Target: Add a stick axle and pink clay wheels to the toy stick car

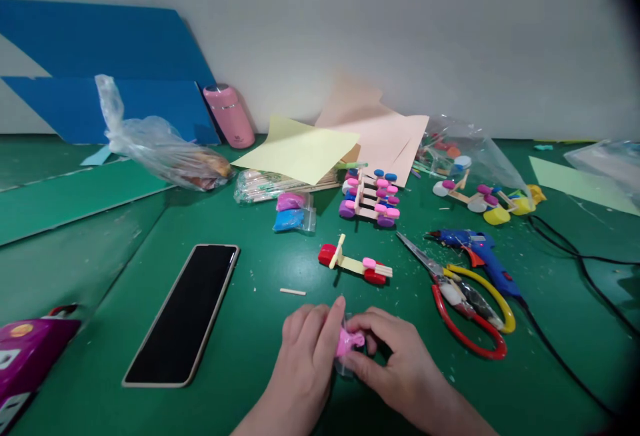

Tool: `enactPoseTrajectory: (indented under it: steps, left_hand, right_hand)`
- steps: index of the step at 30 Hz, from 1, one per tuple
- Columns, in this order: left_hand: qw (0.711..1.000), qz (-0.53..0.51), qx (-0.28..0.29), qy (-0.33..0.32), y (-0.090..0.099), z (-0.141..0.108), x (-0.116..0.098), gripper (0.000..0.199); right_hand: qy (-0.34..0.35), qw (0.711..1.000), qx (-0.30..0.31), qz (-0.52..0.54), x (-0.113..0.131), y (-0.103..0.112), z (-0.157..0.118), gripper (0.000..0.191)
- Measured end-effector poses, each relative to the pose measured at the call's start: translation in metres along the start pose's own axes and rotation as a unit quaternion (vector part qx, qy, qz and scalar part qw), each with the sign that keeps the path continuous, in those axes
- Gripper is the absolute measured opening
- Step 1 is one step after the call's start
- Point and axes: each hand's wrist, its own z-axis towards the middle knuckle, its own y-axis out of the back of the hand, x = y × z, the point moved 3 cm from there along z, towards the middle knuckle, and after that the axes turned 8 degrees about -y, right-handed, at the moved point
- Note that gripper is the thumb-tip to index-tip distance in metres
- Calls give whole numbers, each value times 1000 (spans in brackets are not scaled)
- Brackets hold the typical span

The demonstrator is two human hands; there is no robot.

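Well, the pink lump (349,341) is at the lower middle of the frame, with a small clear bag (344,368) about it. The right hand (390,349) has thumb and forefinger closed upon the bag; the left hand (307,346) lies against it, its grip I cannot tell. Probably the lump is light, soft, easily dented; the bag's edge seems the safer hold.

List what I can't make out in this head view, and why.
All in the head view:
Full shape of the pink clay: partly hidden by the left grip and right grip.
Rest of the purple box: cut off by the left edge.
Lettering on the pink bottle: too small.
Contents of the knotted clear bag: obscured by crumpled plastic.
Part of the stick bundle: under yellow paper.
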Motion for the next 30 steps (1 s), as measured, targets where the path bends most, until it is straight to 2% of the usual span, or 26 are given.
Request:
enactPoseTrajectory:
  steps: [4, 8, 10, 12, 14, 16, 19, 24, 30]
  left_hand:
    - [998, -54, 17, 7, 0, -2, -2, 66]
    - [998, -36, 50, 1, 19, -5, 5, 73]
    - [998, -3, 56, 15, 32, -4, 17, 65]
    - [994, 69, 71, 39, 40, 0, 32, 36]
    - [982, 157, 97, 34, 41, 6, 46, 22]
    - [966, 215, 146, 9, 37, 12, 54, 28]
    - [952, 235, 191, -31, 33, 19, 57, 36]
    - [955, 231, 183, -6, 34, 28, 62, 28]
    - [968, 216, 126, 41, 22, 49, 79, 23]
  right_hand:
    - [28, 999, -8, -12, -1, -3, -1, 9]
    - [3, 1000, -29, 1, -4, 1, 0, 7]
    - [-13, 999, -46, 6, -7, 4, -1, 4]
    - [-10, 999, -50, 6, -8, 5, -3, 2]
    - [7, 999, -41, -3, -8, 4, -5, 2]
    - [18, 999, -35, -17, -8, 1, -6, 2]
    - [18, 998, -43, -32, -9, -1, -5, 2]
    - [24, 998, -50, -31, -10, -3, -3, 2]
    - [38, 997, -58, -20, -9, -4, -5, 4]
